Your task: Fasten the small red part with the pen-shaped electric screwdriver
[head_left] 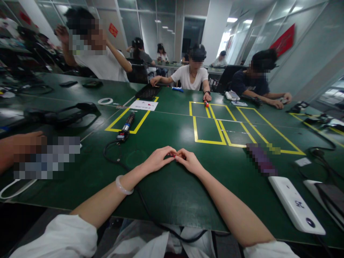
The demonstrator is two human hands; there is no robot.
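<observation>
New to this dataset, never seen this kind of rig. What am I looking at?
There's no machine: the single picture comes from a camera on someone's head, looking forward and down at their bare hands. The left hand and right hand meet above a green table, fingertips closed on a small red thing, too hidden to name. On the table are yellow tape, a paper sheet, a dark tube and a white power bank. Other people are nearby.
</observation>
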